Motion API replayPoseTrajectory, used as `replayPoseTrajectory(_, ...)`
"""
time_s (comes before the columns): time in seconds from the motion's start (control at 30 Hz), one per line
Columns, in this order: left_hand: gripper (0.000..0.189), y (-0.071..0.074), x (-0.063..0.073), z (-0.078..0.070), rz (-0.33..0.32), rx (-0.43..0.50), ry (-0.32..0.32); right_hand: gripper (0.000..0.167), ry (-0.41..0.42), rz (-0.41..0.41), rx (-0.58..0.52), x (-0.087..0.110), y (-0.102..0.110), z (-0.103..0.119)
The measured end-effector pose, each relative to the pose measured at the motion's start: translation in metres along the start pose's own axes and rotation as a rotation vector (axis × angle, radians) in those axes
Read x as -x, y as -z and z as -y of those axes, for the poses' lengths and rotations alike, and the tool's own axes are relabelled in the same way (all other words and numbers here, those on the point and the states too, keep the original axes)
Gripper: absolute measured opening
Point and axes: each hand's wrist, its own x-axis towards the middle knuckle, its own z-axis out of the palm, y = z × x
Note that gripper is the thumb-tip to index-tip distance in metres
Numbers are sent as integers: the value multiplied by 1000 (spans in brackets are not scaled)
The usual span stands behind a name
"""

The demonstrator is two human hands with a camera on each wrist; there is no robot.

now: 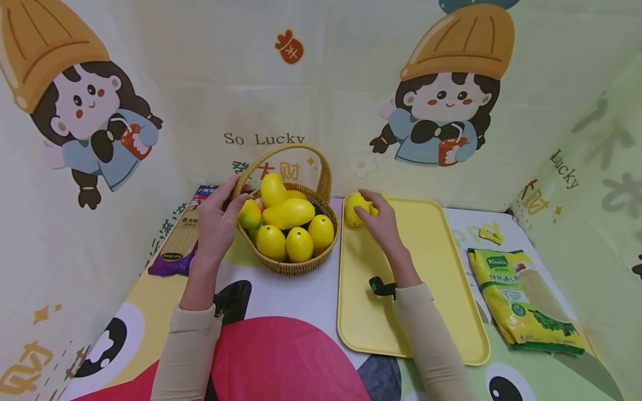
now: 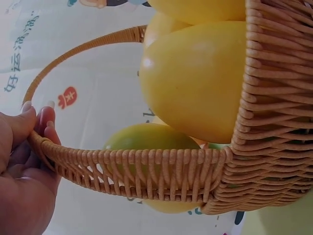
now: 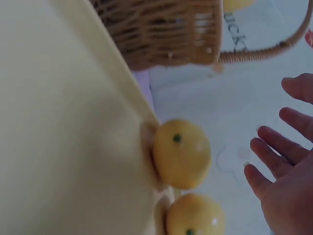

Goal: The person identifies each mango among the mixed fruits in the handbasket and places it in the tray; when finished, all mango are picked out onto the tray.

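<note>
My left hand (image 1: 217, 220) holds the side of the arched handle (image 2: 132, 161) of a wicker basket (image 1: 296, 269), thumb on one side and fingers on the other. Mango-shaped yellow fruit (image 1: 288, 214) and rounder yellow fruit (image 1: 300, 245) fill the basket, along with a greenish one (image 2: 151, 137). Over the far left corner of a pale yellow tray (image 1: 421, 256), my right hand (image 1: 382, 223) has its fingers spread, with nothing in its grasp. Two round yellow fruits with green stem ends lie side by side there, one (image 3: 182, 154) nearer the basket than the other (image 3: 195, 215).
Behind the left forearm lies a purple-ended pack of noodles (image 1: 173, 253). To the tray's right are a green and yellow Knorr bag (image 1: 521, 301) and a small yellow packet (image 1: 490, 235). A printed cloth wall (image 1: 331, 100) stands close behind the basket and tray.
</note>
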Motion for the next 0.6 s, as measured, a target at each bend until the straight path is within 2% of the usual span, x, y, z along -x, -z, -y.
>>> replayPoseTrajectory(0.17, 45, 2, -2, 2, 6, 0, -4, 46, 47, 82, -41, -3, -19, 19)
replayPoseTrajectory(0.4, 43, 2, -3, 1, -20, -2, 8, 49, 73, 208, -59, -3, -41, 49)
replayPoseTrajectory(0.6, 41, 1, -4, -4, -30, 18, 23, 51, 117, 251, -102, -6, -58, 76)
